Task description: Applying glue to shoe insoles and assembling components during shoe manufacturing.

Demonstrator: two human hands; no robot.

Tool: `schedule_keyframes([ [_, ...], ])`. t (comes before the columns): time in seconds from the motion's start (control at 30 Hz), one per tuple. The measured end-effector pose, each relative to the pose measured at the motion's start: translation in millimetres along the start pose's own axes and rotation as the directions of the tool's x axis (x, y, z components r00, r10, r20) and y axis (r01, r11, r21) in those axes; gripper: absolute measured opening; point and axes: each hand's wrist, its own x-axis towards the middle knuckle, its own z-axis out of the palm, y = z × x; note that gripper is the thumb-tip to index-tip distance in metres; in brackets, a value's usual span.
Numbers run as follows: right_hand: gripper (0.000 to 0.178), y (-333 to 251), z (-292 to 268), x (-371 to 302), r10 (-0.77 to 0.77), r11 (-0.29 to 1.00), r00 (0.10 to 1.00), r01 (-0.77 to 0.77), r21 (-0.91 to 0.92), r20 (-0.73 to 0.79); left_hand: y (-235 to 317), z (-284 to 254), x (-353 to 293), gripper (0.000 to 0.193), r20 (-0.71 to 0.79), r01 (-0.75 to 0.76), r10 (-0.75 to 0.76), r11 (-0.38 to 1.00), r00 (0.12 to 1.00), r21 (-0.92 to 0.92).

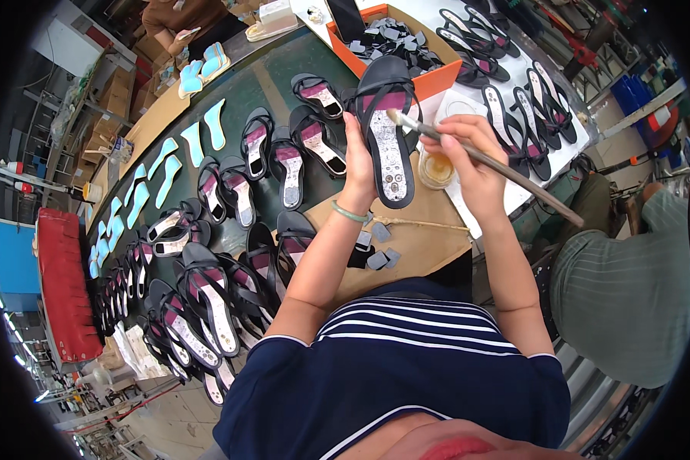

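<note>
Over a dark workbench [276,84] of sandals: left hand [358,165] gripping a sandal [387,130]; right hand [468,149] gripping a brush [491,162].

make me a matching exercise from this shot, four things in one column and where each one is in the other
Things
1. black sandal
2. long-handled brush
3. orange box
4. small cup of amber liquid

Places
A. in the right hand
B. on the bench beneath the brush
C. held up in the left hand
D. at the far end of the bench, full of small dark pieces

Pairs: 1-C, 2-A, 3-D, 4-B
</note>
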Motion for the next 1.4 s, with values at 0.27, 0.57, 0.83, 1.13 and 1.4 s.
schedule_keyframes([
  [0.27, 0.008, 17, 14, -3, -0.144, 0.96, 0.988, 0.124, -0.253, -0.063, 2, 19, -10, 0.073, -0.056, 0.009, -0.006, 0.999, 0.998, 0.049],
  [0.57, 0.014, 21, 18, 5, -0.332, 0.858, 0.94, 0.264, -0.441, -0.081, -3, 22, -6, 0.071, -0.004, -0.06, 0.06, 0.998, 0.998, -0.026],
  [0.83, 0.015, 28, 23, 9, -0.387, 0.822, 0.915, 0.287, -0.492, -0.112, -9, 16, -3, 0.066, -0.009, -0.094, 0.094, 0.994, 0.996, -0.06],
  [1.13, 0.013, 32, 24, 10, -0.368, 0.827, 0.922, 0.266, -0.495, -0.12, -13, 12, -1, 0.065, -0.019, -0.14, 0.14, 0.989, 0.99, -0.037],
  [1.4, 0.009, 32, 21, 13, -0.3, 0.883, 0.943, 0.217, -0.417, -0.142, -10, 7, -2, 0.066, -0.002, -0.086, 0.086, 0.994, 0.996, -0.06],
])
